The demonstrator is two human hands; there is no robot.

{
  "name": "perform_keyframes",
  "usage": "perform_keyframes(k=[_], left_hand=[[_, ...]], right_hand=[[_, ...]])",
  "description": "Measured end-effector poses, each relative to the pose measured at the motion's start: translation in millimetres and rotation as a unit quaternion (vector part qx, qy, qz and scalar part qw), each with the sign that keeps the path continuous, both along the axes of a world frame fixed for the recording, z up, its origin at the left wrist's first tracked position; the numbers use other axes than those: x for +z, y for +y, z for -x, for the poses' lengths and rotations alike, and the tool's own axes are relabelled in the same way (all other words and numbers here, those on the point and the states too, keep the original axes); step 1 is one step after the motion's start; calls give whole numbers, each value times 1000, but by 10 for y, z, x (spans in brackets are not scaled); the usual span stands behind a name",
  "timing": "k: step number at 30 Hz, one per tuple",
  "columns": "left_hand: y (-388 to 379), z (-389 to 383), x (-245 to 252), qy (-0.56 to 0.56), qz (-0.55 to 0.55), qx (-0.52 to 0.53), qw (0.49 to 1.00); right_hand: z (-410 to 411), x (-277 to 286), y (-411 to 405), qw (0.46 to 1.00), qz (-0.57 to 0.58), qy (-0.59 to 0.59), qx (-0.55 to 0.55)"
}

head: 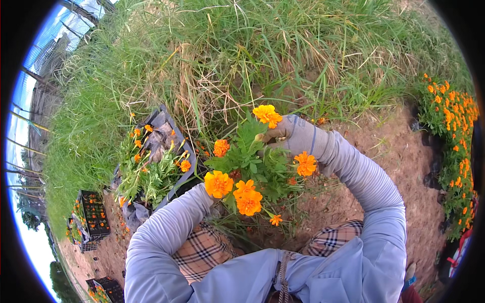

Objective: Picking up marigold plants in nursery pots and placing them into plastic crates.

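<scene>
A marigold plant (261, 163) with large orange blooms and feathery green leaves stands before me, between my arms. At its upper right side, my right hand (290, 134) in a pale work glove has its fingers curled in against the foliage near a bud. My left arm reaches to the lower left side of the same plant. Blossoms and leaves hide nearly all of my left hand, so its grip does not show. The plant's base is covered by its own leaves. Beside my left forearm sits a dark plastic crate (187, 151) holding marigold cuttings (155, 178) and crumpled black plastic bags (161, 140).
Tall grass (227, 57) covers the ground ahead. Rows of potted marigolds (456, 125) line the right side. More black crates (93, 216) with orange flowers stand on bare soil to the left. Part of another person's leg (411, 293) shows at lower right.
</scene>
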State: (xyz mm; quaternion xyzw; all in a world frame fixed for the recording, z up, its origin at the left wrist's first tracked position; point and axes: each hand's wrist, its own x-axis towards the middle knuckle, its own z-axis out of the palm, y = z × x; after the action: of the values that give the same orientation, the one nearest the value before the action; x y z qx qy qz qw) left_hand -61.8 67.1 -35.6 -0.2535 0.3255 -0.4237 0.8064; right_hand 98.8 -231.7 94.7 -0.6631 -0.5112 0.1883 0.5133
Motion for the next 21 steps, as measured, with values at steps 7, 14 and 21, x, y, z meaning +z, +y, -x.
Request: perform_keyframes(k=[7,14,21], left_hand=[[-10,-297,-85,90,88,41,991],[-123,-181,-247,170,184,89,964],[-2,-213,-486,735,581,351,11]], right_hand=[[228,4,221,935,-129,331,6],[-324,347,-271,903,-193,151,-351],[305,796,-172,893,-84,-392,-206]])
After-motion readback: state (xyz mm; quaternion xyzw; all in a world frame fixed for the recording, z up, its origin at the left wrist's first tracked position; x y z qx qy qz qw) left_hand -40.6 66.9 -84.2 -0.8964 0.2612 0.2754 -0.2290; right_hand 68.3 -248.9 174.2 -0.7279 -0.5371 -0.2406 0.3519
